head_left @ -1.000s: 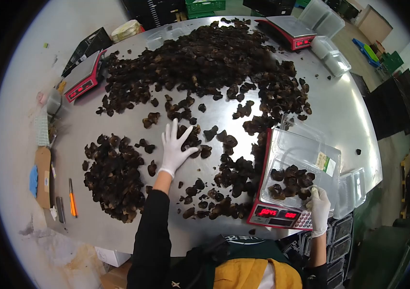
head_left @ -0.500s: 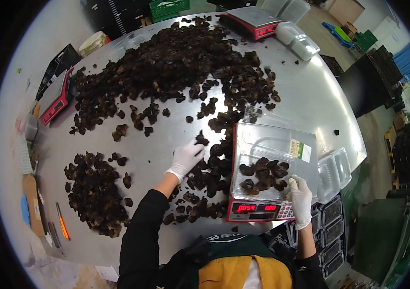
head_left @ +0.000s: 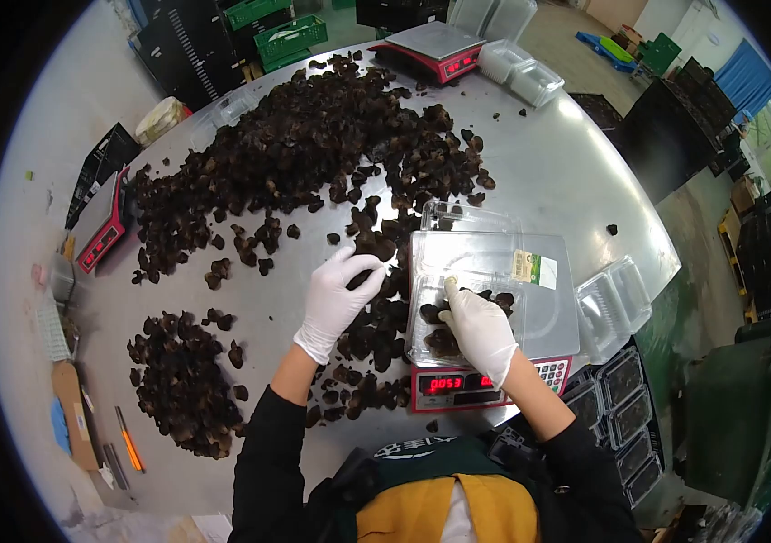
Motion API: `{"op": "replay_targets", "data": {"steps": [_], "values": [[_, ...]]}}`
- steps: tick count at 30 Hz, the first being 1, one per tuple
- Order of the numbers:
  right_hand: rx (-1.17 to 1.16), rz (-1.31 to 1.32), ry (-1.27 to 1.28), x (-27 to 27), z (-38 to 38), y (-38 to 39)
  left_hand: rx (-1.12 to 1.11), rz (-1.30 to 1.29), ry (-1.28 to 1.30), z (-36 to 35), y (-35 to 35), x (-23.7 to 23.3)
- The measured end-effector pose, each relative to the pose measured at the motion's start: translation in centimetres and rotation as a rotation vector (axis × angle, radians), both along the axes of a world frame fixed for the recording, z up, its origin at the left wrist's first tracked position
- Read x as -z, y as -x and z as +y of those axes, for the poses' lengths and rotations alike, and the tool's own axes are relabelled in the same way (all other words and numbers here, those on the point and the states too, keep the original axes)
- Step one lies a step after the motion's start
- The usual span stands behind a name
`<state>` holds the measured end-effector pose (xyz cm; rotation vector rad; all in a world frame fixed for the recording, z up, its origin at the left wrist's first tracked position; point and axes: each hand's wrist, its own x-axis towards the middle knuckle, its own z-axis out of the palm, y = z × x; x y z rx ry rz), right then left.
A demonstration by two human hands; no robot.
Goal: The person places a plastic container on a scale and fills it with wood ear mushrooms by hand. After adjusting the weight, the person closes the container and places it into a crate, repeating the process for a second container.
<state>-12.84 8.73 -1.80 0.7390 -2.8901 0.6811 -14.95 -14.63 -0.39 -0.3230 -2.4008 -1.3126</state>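
Both my hands wear white gloves. My left hand (head_left: pixel 342 294) is above the steel table with thumb and index finger closed in a pinch beside dark wood ear mushrooms (head_left: pixel 375 242); whether a piece is between the fingertips I cannot make out. My right hand (head_left: pixel 480 330) reaches over a clear plastic tray (head_left: pixel 417 348), two fingers apart and the others hidden. Several wood ear pieces (head_left: pixel 442 341) lie inside, partly covered by that hand. The tray's open lid (head_left: pixel 471 217) extends behind it. Under the tray, a red scale (head_left: pixel 544 317) reads 0.053. A label (head_left: pixel 535 269) lies on its plate.
A large heap of wood ears (head_left: pixel 286 136) spreads across the back, with a smaller pile (head_left: pixel 186 389) at left. More scales (head_left: pixel 105 226) stand at the edges. Empty clear trays (head_left: pixel 616 303) sit at right. An orange-handled tool (head_left: pixel 129 439) lies at lower left.
My right hand has moved left from the tray's right edge to over its contents. The left hand has shifted slightly with its fingers bent. The reading went from 0.054 to 0.053.
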Motion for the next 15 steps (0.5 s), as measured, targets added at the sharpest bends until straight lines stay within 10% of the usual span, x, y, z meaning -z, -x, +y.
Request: {"op": "replay_targets", "data": {"steps": [5, 11, 15], "values": [[-0.066, -0.129, -0.078, 0.3, 0.8, 0.8, 0.033, -0.001, -0.023, 0.6, -1.2, -1.8], [0.387, -0.702, 0.798, -2.8, 3.5, -0.5, 0.158, 0.015, -0.009, 3.1, -2.0, -3.3], [0.471, -0.657, 0.926, -4.1, 5.5, -1.4, 0.349, 0.165, 0.263, 7.3, -1.5, -2.4]]}}
